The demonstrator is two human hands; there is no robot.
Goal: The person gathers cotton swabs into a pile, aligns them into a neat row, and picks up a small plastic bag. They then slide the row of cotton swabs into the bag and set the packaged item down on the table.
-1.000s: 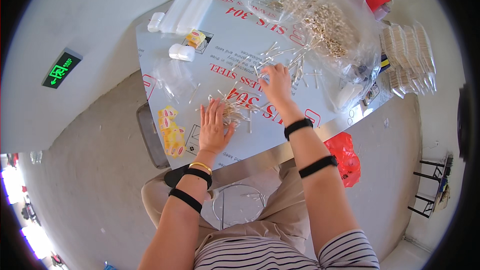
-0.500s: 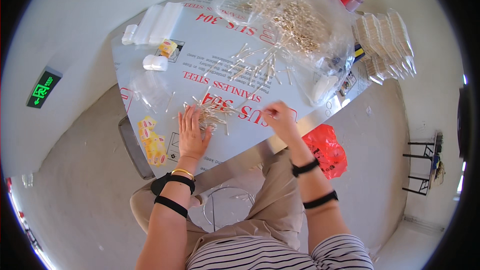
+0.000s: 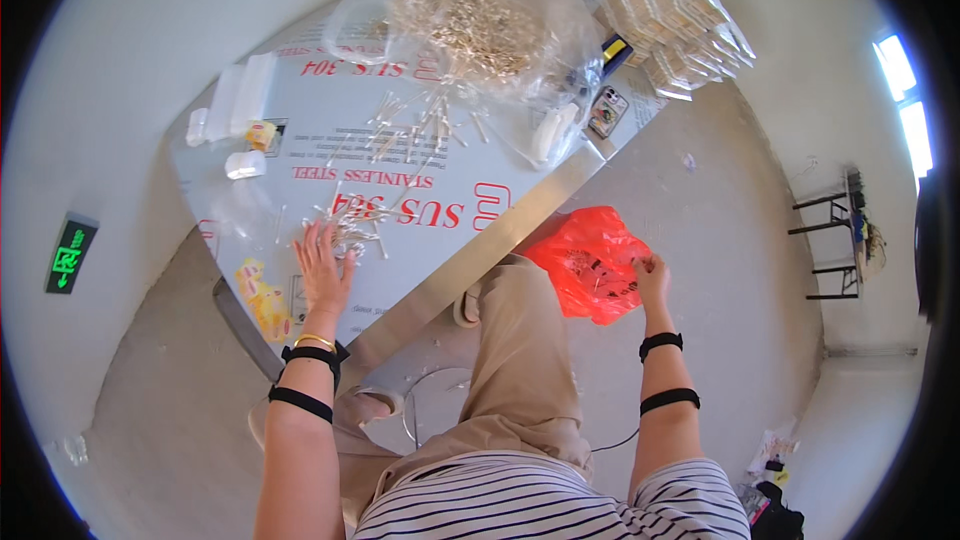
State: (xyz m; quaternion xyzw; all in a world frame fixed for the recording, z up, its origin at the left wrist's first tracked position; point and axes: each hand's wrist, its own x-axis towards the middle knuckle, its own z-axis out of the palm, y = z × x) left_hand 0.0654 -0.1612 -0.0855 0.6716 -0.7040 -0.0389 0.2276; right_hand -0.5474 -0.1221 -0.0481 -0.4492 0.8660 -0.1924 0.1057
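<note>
On the grey film-covered bench (image 3: 450,240), the left hand (image 3: 322,270) is lying open on a loose pile of thin white sticks (image 3: 350,225) while the right hand (image 3: 652,278) is pinching the red plastic bag (image 3: 585,265) hanging beside the bench edge, so a blind nudge could be scattering sticks floorward.

clear bag of small parts (image 3: 470,25) | phone (image 3: 607,112) | stacked white packs (image 3: 680,20) | green wall sign (image 3: 70,255)

Pale concrete floor (image 3: 150,410) all round; a green exit sign (image 3: 68,256) glows left, bright windows (image 3: 905,90) far right.
</note>
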